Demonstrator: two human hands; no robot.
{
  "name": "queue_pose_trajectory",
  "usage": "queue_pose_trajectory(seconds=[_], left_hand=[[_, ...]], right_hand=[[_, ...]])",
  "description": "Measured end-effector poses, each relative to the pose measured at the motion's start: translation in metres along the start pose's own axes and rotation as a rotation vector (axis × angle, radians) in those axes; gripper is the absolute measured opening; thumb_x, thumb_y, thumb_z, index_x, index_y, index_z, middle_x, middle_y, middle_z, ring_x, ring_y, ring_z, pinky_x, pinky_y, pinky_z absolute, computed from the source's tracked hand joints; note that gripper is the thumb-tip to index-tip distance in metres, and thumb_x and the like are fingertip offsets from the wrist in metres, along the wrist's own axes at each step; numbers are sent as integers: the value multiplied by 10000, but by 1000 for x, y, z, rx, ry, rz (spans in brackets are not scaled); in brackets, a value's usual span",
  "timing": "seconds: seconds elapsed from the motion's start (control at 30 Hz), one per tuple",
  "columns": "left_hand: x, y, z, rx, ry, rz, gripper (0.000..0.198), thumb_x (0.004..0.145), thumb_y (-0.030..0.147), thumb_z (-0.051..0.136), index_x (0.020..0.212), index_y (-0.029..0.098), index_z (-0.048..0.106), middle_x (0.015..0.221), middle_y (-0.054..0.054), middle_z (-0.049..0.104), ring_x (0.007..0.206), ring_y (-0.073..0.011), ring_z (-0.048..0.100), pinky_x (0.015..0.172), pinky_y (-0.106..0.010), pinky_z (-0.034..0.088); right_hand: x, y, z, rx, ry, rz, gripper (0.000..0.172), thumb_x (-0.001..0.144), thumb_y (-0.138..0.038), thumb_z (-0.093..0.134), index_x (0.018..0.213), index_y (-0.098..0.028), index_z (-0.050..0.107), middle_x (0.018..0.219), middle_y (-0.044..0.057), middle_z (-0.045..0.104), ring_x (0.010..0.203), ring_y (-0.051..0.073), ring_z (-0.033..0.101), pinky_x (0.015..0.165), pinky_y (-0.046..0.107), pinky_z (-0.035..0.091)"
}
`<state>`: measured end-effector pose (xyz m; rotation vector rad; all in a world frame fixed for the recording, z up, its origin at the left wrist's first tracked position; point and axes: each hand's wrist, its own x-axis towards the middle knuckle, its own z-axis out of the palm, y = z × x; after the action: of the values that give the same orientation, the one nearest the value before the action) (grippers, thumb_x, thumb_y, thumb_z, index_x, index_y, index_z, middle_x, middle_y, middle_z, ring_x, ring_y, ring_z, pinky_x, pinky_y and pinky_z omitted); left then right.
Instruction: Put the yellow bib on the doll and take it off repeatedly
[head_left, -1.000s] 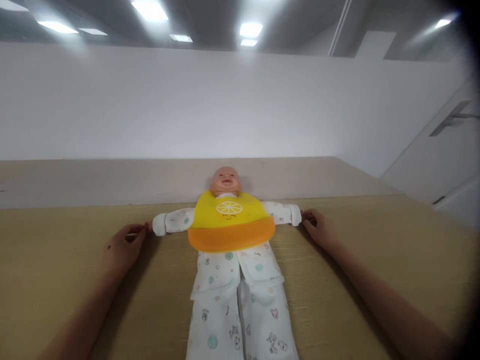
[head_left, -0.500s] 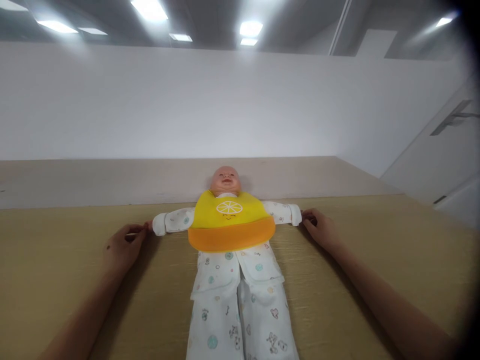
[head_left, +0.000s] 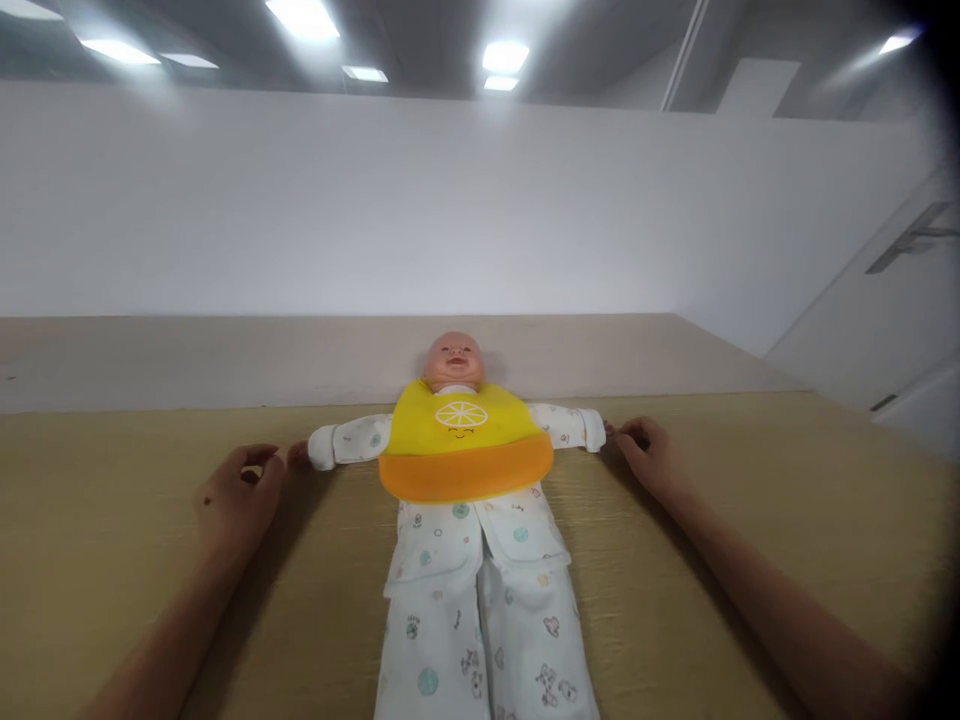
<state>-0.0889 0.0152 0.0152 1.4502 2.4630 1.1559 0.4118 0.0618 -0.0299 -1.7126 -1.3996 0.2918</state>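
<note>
A baby doll (head_left: 452, 360) lies on its back on the wooden table (head_left: 750, 500), arms spread wide. It wears a white printed suit (head_left: 480, 590) and a yellow and orange bib (head_left: 463, 445). My left hand (head_left: 236, 500) rests on the table just left of the doll's bare hand (head_left: 298, 456), fingers loosely curled and apart, holding nothing. My right hand (head_left: 649, 455) lies at the end of the doll's other sleeve (head_left: 574, 428). Its fingertips are pinched together at the cuff, and they cover the doll's hand there.
A pale ledge (head_left: 187, 360) runs behind the table below a white wall (head_left: 375, 200). A door with a metal handle (head_left: 911, 240) stands at the right. Bare tabletop lies on both sides of the doll.
My left hand has let go of the doll's hand and slid a little left, leaving that hand exposed. My right hand has stayed at the other cuff.
</note>
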Motion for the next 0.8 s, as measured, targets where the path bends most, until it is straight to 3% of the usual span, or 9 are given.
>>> queue_pose_trajectory(seconds=[0.1, 0.2, 0.3, 0.43, 0.57, 0.8], left_hand=[[-14, 6, -4, -112, 40, 69, 285, 817, 314, 532, 1035, 164, 637, 922, -27, 676, 813, -169, 611, 702, -242, 454], [-32, 19, -2, -149, -48, 191, 240, 805, 298, 545, 970, 154, 642, 784, 5, 646, 702, -139, 572, 621, -216, 426], [-48, 31, 7, 7, -195, 407, 210, 807, 327, 530, 755, 154, 636, 582, 26, 558, 551, -118, 479, 561, -232, 368], [-59, 35, 20, 192, -354, 625, 288, 845, 359, 476, 667, 174, 607, 605, 3, 610, 540, -128, 494, 555, -256, 321], [-57, 30, 23, 216, -475, 738, 276, 847, 300, 456, 608, 179, 521, 549, 16, 531, 507, -114, 434, 536, -254, 278], [-67, 34, 11, -265, -683, 994, 313, 807, 182, 434, 562, 204, 241, 492, 52, 270, 495, -103, 283, 509, -253, 245]], right_hand=[[-6, -8, -3, 51, 12, -11, 166, 687, -358, 528, 690, -194, 548, 603, 29, 564, 576, 183, 503, 536, 282, 385], [-22, -23, -2, 152, -19, -117, 170, 745, -356, 534, 720, -188, 536, 584, -3, 507, 543, 143, 438, 525, 257, 357], [-48, -44, 3, 229, -168, -319, 187, 826, -316, 507, 692, -186, 495, 565, -27, 439, 521, 109, 394, 507, 227, 330], [-77, -65, 12, 214, -440, -599, 218, 805, -212, 525, 633, -194, 391, 520, -60, 344, 463, 73, 321, 454, 196, 261], [-81, -68, 14, 222, -502, -690, 247, 753, -129, 508, 611, -195, 318, 516, -72, 303, 457, 58, 300, 450, 185, 239], [-77, -75, -4, 283, -610, -790, 287, 725, -176, 533, 639, -203, 260, 530, -82, 261, 471, 59, 232, 454, 203, 194]])
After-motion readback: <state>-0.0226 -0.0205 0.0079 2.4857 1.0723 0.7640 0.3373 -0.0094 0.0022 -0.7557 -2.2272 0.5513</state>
